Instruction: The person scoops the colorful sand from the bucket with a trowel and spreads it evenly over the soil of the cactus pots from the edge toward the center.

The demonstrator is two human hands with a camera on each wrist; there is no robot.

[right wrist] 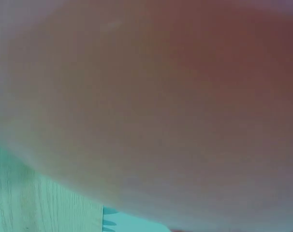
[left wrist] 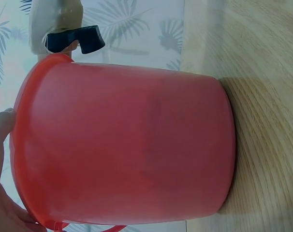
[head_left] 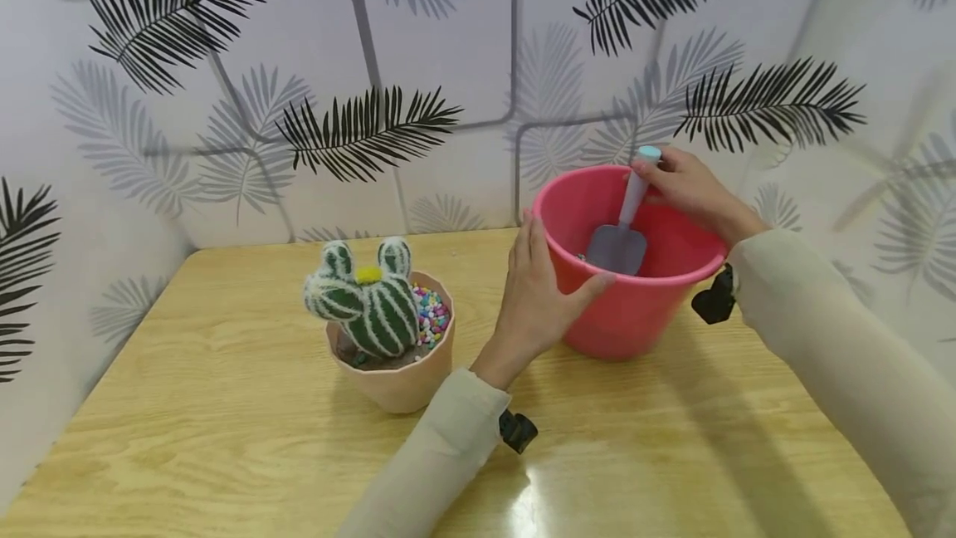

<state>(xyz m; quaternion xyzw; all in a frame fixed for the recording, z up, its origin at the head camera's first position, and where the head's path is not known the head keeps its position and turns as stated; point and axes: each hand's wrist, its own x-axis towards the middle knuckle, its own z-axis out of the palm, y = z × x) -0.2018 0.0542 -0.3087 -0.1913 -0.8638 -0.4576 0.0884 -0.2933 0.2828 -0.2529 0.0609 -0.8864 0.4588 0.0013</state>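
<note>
A pink bucket (head_left: 620,318) stands on the wooden table, its outer wall filling much of the left wrist view. My left hand (head_left: 534,297) rests against the rim from the near left, thumb and fingers spread along the outside. Inside the bucket a small shovel (head_left: 616,249) with a grey blade and pale handle points downward. My right hand (head_left: 683,189) grips its handle near the light-blue end, reaching over the far right rim. Small bits show beside the blade; most of the bucket's inside is hidden. The right wrist view is mostly a close blur.
Left of the bucket stands a peach flowerpot (head_left: 399,388) holding a knitted cactus (head_left: 381,318), with colourful pebbles (head_left: 431,314) beside it. A wall (head_left: 448,48) with leaf-patterned covering rises behind the table (head_left: 224,422). Each wrist wears a black camera.
</note>
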